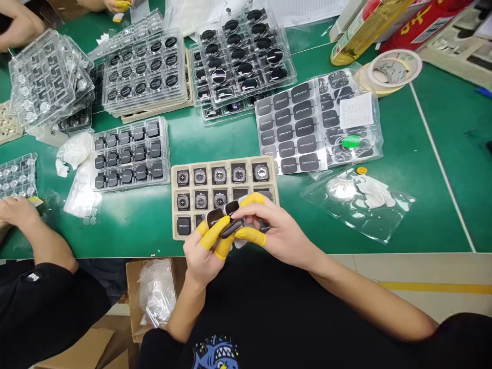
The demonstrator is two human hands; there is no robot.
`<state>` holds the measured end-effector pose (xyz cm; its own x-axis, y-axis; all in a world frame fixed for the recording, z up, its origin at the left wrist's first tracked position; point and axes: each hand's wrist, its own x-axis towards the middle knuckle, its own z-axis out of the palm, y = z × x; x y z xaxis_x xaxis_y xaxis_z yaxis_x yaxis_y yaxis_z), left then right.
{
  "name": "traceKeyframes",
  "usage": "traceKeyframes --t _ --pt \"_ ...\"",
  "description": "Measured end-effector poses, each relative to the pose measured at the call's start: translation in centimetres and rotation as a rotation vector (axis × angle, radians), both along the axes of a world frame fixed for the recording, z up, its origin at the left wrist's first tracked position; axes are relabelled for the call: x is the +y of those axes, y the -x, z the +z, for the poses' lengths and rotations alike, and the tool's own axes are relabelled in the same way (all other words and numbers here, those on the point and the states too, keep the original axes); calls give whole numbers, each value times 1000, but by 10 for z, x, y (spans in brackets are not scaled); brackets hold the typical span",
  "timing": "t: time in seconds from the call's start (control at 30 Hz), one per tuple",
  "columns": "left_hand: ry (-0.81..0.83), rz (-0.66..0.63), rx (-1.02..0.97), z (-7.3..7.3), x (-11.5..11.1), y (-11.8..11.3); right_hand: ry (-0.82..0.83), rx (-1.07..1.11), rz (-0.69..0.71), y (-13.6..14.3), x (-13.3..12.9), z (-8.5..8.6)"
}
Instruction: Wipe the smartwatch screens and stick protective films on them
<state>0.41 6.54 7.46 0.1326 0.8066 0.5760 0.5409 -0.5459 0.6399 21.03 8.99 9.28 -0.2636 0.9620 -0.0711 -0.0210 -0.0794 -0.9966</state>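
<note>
In front of my body, both hands meet over the near edge of a beige tray [225, 163] of square watch bodies. My left hand [203, 253], with yellow finger cots, is closed on a dark smartwatch body [232, 228]. A small strip of black printed film stickers [215, 217] sits by the same fingers. My right hand [282, 228] is closed at the watch from the other side, one bare fingertip pressing at its top and a yellow-covered finger beside it. What lies between the right fingertips is partly hidden.
Several clear trays of black square pieces [126, 154] stand left; stacked trays of round black lenses [242, 56] lie behind. Sticker sheets [286, 125], a tape roll [392, 72] and a plastic bag [361, 205] are right. A co-worker's hand [17, 210] is at far left.
</note>
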Motion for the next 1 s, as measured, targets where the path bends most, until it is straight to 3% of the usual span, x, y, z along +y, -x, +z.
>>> traceKeyframes --t 0.13,0.27,0.5,0.67,0.77,1.0 --pt "163 -50 -62 -2 -8 -2 -80 -35 20 -5 0 -6" --pt "163 -97 6 -3 -5 10 18 -75 -4 -16 4 -2" --pt "160 -329 106 1 9 24 84 -139 197 -13 7 6" --pt "189 -302 54 -3 5 19 84 -157 161 -9 1 1" --pt "210 -277 44 -6 2 17 -12 -230 160 -9 -2 -1" --pt "190 -231 23 -14 2 16 -440 -363 43 -4 -7 -7"
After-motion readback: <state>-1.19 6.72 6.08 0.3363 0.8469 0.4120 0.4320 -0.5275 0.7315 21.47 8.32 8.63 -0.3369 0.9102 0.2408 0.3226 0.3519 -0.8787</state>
